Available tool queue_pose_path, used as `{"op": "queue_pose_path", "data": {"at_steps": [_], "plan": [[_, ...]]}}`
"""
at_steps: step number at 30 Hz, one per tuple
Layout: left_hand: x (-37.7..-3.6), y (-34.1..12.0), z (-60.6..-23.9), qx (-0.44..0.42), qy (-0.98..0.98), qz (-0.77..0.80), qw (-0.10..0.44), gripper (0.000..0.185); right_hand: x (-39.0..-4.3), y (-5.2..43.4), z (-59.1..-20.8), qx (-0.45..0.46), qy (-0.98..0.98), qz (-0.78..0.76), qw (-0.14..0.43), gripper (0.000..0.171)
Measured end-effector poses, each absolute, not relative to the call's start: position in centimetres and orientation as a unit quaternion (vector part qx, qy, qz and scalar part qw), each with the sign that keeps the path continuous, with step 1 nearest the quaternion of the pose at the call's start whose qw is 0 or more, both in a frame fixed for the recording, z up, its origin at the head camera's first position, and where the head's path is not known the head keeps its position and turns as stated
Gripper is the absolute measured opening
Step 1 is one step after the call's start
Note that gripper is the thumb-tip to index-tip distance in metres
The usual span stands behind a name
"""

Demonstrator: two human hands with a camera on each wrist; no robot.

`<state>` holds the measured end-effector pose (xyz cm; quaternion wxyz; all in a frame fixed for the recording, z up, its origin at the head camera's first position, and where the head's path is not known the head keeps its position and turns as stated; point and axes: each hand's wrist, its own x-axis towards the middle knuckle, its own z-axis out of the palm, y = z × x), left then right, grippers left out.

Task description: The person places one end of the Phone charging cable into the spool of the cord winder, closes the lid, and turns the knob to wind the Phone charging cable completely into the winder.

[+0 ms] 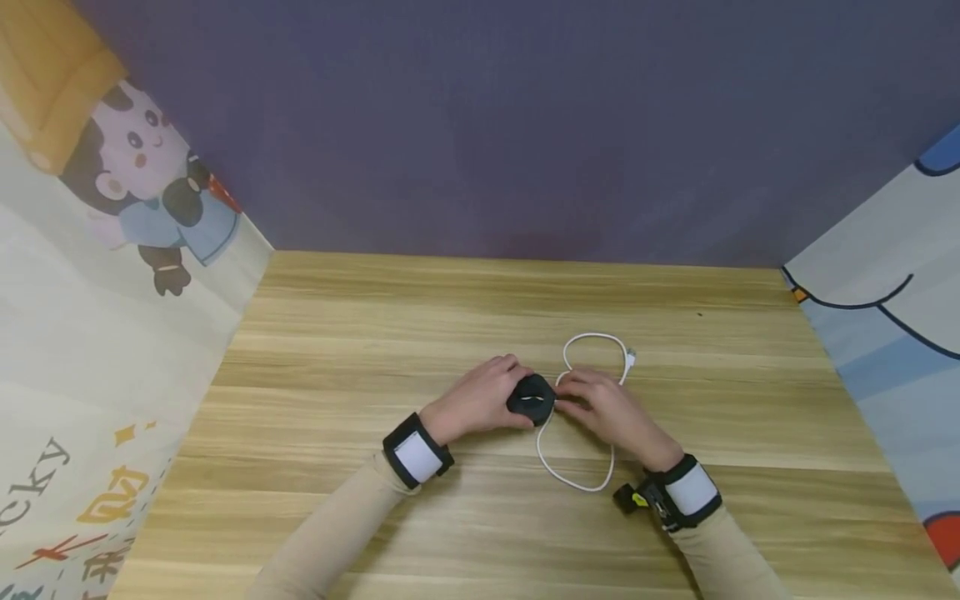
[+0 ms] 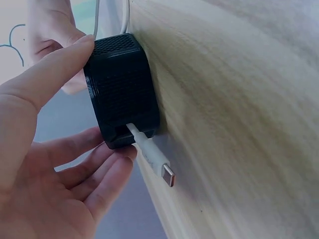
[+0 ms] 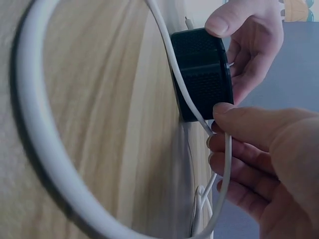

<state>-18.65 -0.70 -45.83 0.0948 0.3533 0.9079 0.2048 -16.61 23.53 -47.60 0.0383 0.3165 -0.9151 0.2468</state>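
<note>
A small black box (image 1: 531,398) stands on the wooden table (image 1: 375,333). My left hand (image 1: 480,398) grips it between thumb and fingers; the left wrist view shows the black box (image 2: 122,89) with a white cable end (image 2: 152,157) coming out of a slot, its plug lying free on the wood. My right hand (image 1: 607,407) pinches the white cable (image 1: 592,350) right beside the box. In the right wrist view the cable (image 3: 194,107) runs across the box (image 3: 202,69) into my right fingers (image 3: 244,124) and loops wide over the table.
Patterned panels wall the table on the left (image 1: 112,292) and right (image 1: 885,317), with a dark purple wall (image 1: 525,125) behind. Both wrists wear black bands with cameras. Cable loops lie behind and in front of the hands.
</note>
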Motion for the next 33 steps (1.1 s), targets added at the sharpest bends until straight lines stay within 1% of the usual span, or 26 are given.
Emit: {"op": "queue_pose_path", "data": {"at_steps": [10, 18, 27, 33], "plan": [[-18.7, -0.9, -45.8, 0.356, 0.898, 0.231, 0.113, 0.071, -16.7, 23.5, -48.0, 0.321, -0.912, 0.253, 0.034, 0.010], [-18.6, -0.6, -45.4, 0.350, 0.903, 0.218, 0.118, 0.068, -16.8, 23.4, -48.1, 0.313, -0.911, 0.265, 0.038, 0.007], [-18.7, 0.4, -44.5, 0.363, 0.913, 0.146, 0.114, 0.063, -16.8, 23.4, -48.5, 0.305, -0.913, 0.270, 0.025, 0.006], [-18.7, 0.7, -44.1, 0.372, 0.917, 0.096, 0.108, 0.065, -16.8, 23.4, -48.8, 0.303, -0.916, 0.261, 0.023, 0.007]]}}
